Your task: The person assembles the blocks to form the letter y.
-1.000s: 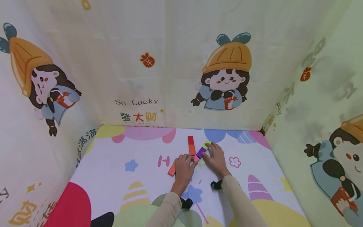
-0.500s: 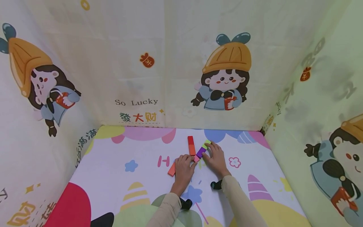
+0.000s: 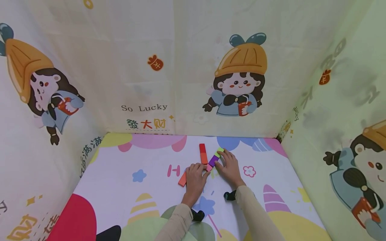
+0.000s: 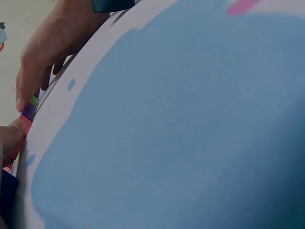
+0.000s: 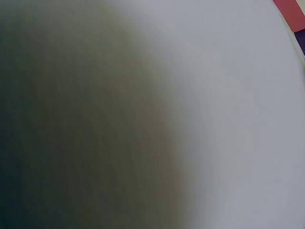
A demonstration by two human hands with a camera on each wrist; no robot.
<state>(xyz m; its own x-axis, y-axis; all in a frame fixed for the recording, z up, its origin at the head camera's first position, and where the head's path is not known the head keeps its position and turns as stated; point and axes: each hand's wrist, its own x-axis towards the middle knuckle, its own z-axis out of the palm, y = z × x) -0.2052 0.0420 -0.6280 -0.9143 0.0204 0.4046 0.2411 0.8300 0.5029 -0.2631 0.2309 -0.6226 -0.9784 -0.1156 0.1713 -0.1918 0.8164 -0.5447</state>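
In the head view, a slanting row joins a pink block point(image 3: 209, 168), a purple block point(image 3: 213, 161) and a lime-green block point(image 3: 219, 153). My left hand point(image 3: 195, 180) pinches the pink block between thumb and fingers at the row's near end. My right hand point(image 3: 231, 169) has its thumb at the purple block's side and its index finger on the green block. A red block point(image 3: 202, 147) and an orange block point(image 3: 203, 158) form another row just behind. An orange-red block point(image 3: 182, 179) pokes out left of my left hand, partly covered by it. The left wrist view catches my left thumb point(image 4: 12, 136) against the pinkish block.
A printed cloth point(image 3: 114, 167) with coloured shapes covers the tabletop. Cartoon-patterned fabric walls rise at the back point(image 3: 187, 83), left point(image 3: 18, 160) and right point(image 3: 310, 154). Dark wrist-worn pieces point(image 3: 198, 216) sit under the sleeves. A brownish blur fills much of the right wrist view.
Both hands and all the blocks keep their places on the cloth. Only the head view has shifted very slightly.
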